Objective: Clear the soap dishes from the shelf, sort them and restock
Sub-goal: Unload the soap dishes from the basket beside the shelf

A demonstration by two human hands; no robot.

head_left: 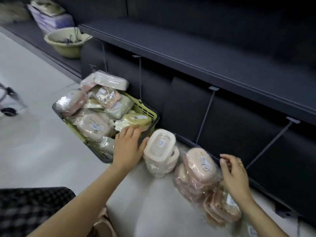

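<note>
A yellow-green basket (148,111) on the floor is heaped with several wrapped soap dishes in pink, beige and green. My left hand (128,145) rests flat on the basket's dark near rim, fingers straight. Beside it a cream stack of soap dishes (159,152) stands on the floor. To the right a row of pink wrapped soap dishes (199,170) leans along the floor by the shelf base. My right hand (235,175) hovers over that row's right end, fingers loosely curled, holding nothing.
The dark shelf (188,53) above is bare, with thin dividers hanging below its front edge. A beige bowl (65,43) and stacked goods (51,17) sit on the low shelf at far left. A trolley wheel (7,111) shows at left, a dark mat (30,207) at bottom left.
</note>
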